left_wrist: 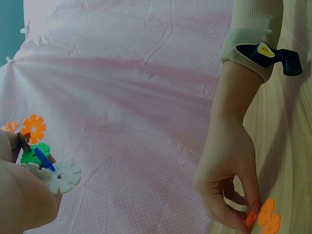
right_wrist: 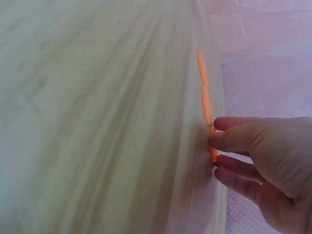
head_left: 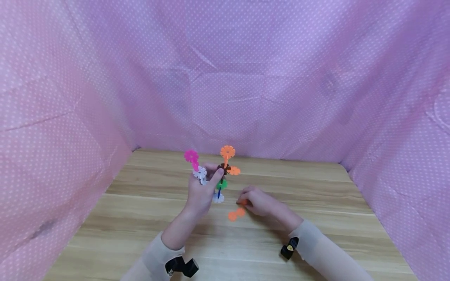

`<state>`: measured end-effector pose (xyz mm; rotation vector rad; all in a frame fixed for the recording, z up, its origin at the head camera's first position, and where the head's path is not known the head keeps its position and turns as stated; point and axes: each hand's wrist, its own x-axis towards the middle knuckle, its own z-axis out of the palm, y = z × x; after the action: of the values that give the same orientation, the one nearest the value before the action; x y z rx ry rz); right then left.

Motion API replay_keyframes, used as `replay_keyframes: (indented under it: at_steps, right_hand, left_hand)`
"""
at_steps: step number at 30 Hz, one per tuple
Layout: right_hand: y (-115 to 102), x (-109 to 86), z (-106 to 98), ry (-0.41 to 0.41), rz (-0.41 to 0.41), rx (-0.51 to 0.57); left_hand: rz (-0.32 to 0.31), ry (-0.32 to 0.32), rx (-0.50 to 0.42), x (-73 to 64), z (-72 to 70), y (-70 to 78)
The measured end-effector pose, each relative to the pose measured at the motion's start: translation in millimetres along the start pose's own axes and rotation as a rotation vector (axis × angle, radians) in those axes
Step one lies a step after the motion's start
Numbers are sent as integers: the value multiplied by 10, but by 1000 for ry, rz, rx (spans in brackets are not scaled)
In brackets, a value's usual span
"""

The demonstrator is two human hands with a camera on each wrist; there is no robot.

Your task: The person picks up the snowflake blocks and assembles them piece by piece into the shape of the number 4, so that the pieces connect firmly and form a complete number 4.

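Observation:
My left hand (head_left: 200,193) grips a built piece made of notched plastic snowflake discs, raised over the table. Its parts include a magenta disc (head_left: 191,156), a white disc (head_left: 200,172), an orange disc (head_left: 227,152), a dark brown disc (head_left: 225,169), a green disc (left_wrist: 34,155) and a blue disc seen edge-on (left_wrist: 44,159). Another white disc (left_wrist: 65,177) sits at its lower end. To the right, my right hand (head_left: 258,201) is low at the tabletop, pinching one end of a short row of orange discs (right_wrist: 204,90) between thumb and fingers. The row lies nearly flat along the wood.
A wood-grain table (head_left: 299,183) spreads under both hands. Pink dotted cloth (head_left: 246,78) stands around its back and sides. Each forearm wears a black camera mount, one on the left sleeve (head_left: 181,266) and one on the right (head_left: 290,248).

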<state>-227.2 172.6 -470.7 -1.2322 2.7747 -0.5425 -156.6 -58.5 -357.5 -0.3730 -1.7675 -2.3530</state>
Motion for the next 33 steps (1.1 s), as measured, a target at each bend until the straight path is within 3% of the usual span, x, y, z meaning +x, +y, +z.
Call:
replay_keyframes:
  at_steps: [8, 20, 27, 33]
  right_hand:
    - [32, -54, -27, 22, 88, 107]
    - [104, -82, -349, 291, 54, 188]
    - [-37, -85, -573, 444, 49, 275]
    - [-207, -93, -706, 519, 49, 267]
  left_hand:
    - [18, -15, 9, -8, -16, -18]
    - [36, -33, 13, -4, -11, -34]
    - [40, -44, 16, -12, -5, -20]
    - [40, -43, 21, -12, 3, -23]
